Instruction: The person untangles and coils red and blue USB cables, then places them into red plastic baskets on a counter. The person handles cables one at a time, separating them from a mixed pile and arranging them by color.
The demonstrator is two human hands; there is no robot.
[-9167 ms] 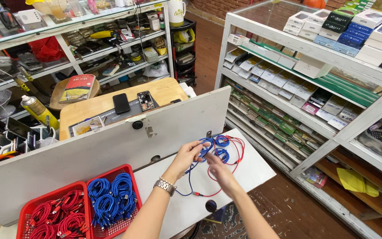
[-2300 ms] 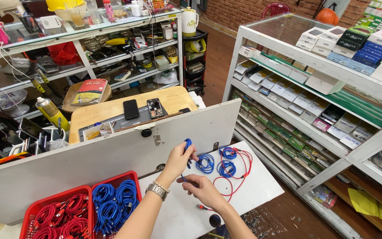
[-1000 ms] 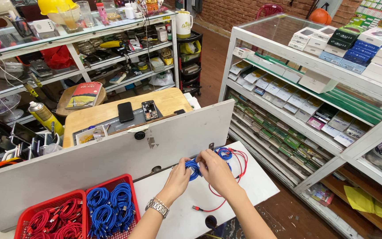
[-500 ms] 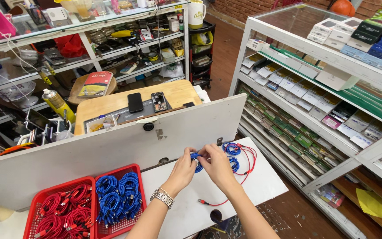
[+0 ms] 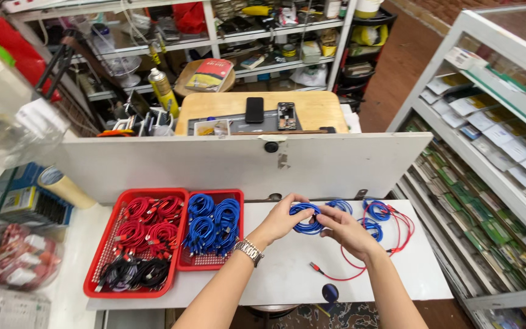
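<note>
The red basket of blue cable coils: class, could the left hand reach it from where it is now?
Probably yes. The left hand holds a blue coil with the right hand, and only bare white tabletop lies between it and the red basket alongside.

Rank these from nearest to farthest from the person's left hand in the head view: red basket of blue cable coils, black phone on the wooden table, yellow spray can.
1. Red basket of blue cable coils, just left of the left hand.
2. Black phone, beyond the white partition.
3. Yellow spray can, far back left.
</note>
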